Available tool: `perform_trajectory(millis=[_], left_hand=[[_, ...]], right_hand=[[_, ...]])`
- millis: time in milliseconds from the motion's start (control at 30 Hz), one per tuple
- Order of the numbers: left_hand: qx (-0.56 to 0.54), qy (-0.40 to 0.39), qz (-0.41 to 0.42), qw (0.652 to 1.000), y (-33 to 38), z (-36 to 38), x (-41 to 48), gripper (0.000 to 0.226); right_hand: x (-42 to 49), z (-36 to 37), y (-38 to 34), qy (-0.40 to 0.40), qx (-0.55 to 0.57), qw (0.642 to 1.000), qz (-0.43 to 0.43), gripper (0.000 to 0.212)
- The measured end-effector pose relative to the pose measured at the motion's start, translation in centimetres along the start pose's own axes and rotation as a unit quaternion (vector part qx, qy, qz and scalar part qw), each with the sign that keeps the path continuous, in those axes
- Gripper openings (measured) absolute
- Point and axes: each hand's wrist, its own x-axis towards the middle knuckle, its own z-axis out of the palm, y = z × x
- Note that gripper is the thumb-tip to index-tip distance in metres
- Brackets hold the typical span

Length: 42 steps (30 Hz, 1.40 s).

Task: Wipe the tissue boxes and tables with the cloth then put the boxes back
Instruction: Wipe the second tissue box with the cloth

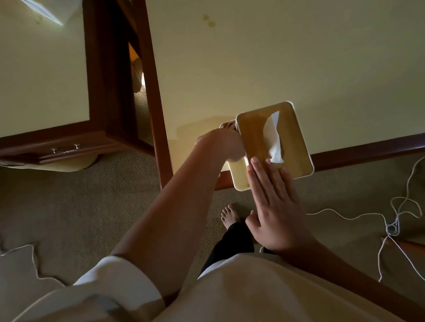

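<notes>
A tissue box (257, 133) with a wooden lid, a white body and a tissue sticking up stands at the near edge of the cream-topped right table (299, 56), its near end hanging past the wooden rim. My right hand (273, 202) lies flat with straight fingers on the near end of the lid. My left hand (223, 145) is curled against the box's left side. A small pale bit of cloth (226, 125) shows just beyond its knuckles; the rest is hidden.
A second cream-topped table (27, 72) with a drawer handle (65, 149) stands to the left, a narrow gap between them. Two small stains (209, 20) mark the right table. White cords (396, 214) trail over the carpet. My bare foot (231, 214) is below the box.
</notes>
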Motion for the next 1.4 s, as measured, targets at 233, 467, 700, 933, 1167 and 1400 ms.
perform_trajectory(millis=[233, 467, 700, 933, 1167, 1400], left_hand=[[-0.159, -0.045, 0.014, 0.986, -2.0, 0.0, 0.4, 0.026], [-0.203, 0.08, 0.101, 0.971, -3.2, 1.2, -3.1, 0.023], [-0.316, 0.328, 0.235, 0.859, -6.4, 6.8, -6.7, 0.009], [-0.378, 0.269, 0.238, 0.853, -5.6, 9.3, -8.6, 0.069], [-0.358, 0.317, 0.133, 0.868, -4.3, 9.2, -6.4, 0.047], [-0.304, 0.377, 0.185, 0.855, -2.6, 10.2, -5.5, 0.018]], right_hand=[[-0.1, -0.2, -0.3, -0.017, -0.03, 0.999, -0.001, 0.097], [-0.1, -0.6, -0.5, -0.02, -0.012, 1.0, 0.002, 0.096], [-0.1, -0.5, -0.1, -0.002, 0.036, 0.999, -0.004, 0.101], [0.0, -0.4, 0.2, 0.025, 0.079, 0.996, -0.015, 0.094], [-0.7, -0.3, 1.0, 0.059, 0.08, 0.995, 0.005, 0.09], [-0.8, 0.1, 1.4, 0.043, 0.074, 0.996, -0.004, 0.089]])
